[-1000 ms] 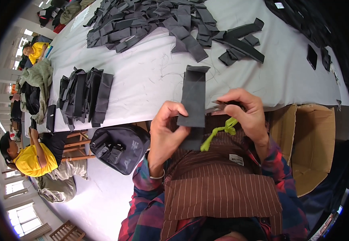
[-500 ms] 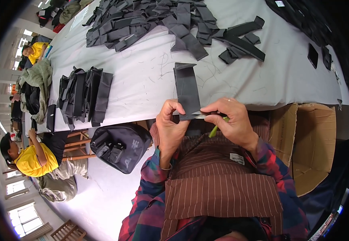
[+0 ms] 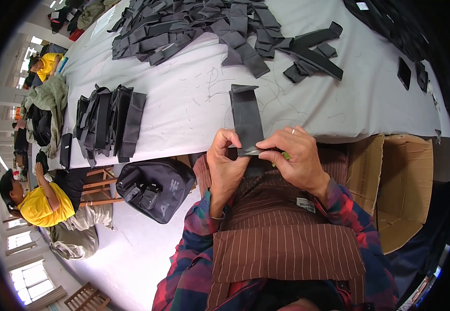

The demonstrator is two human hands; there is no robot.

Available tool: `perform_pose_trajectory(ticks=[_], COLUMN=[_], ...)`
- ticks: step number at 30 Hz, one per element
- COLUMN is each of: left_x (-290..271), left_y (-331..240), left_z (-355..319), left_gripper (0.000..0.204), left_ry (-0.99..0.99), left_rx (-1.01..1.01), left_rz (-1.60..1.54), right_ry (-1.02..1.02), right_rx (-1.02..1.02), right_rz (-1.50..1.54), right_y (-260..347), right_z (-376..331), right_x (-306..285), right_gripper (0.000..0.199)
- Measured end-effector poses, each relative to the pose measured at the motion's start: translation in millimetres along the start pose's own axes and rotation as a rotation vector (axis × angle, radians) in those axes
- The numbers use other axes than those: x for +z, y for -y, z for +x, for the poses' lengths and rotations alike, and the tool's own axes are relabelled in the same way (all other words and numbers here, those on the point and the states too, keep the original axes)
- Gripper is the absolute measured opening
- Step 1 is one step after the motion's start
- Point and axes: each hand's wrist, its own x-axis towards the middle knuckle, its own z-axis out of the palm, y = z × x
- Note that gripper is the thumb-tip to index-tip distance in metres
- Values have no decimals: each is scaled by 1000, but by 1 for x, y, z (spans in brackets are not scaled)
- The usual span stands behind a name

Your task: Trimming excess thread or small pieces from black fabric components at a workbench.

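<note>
At the near edge of the table, my left hand [image 3: 226, 161] pinches the lower end of a dark grey fabric strip [image 3: 247, 122] between thumb and fingers. The strip stretches away from me over the white cloth, its far end folded over. My right hand [image 3: 296, 158] is closed around small thread snips with a green handle [image 3: 286, 155], mostly hidden in the fingers. Their pale metal blade [image 3: 253, 153] lies against the strip's lower end, close to my left fingertips. Whether the blades are parted cannot be made out.
A heap of grey strips [image 3: 178, 31] covers the far table, with a few loose ones [image 3: 313, 54] to its right. Stacked strips [image 3: 108, 124] stand at left. Below are a black bag [image 3: 155, 189] and a cardboard box [image 3: 403, 192]. A person in yellow [image 3: 46, 205] sits far left.
Both hands and the strip have shifted slightly to the right. The green handle has turned further into my right hand, so less of it shows.
</note>
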Motion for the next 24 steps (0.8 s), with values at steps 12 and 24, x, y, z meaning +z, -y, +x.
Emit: perform_pose_trajectory(ticks=[12,24], left_x=[5,-15], left_y=[1,16], left_z=[-2,2], left_gripper=[28,24], left_ry=[66,44], left_rx=[15,-348], left_rz=[0,-296], right_ry=[63,10], right_rx=[474,76], right_rz=[692,330], right_y=[-21,-6], right_z=[10,-4], right_x=[2,18], right_gripper=[21,25])
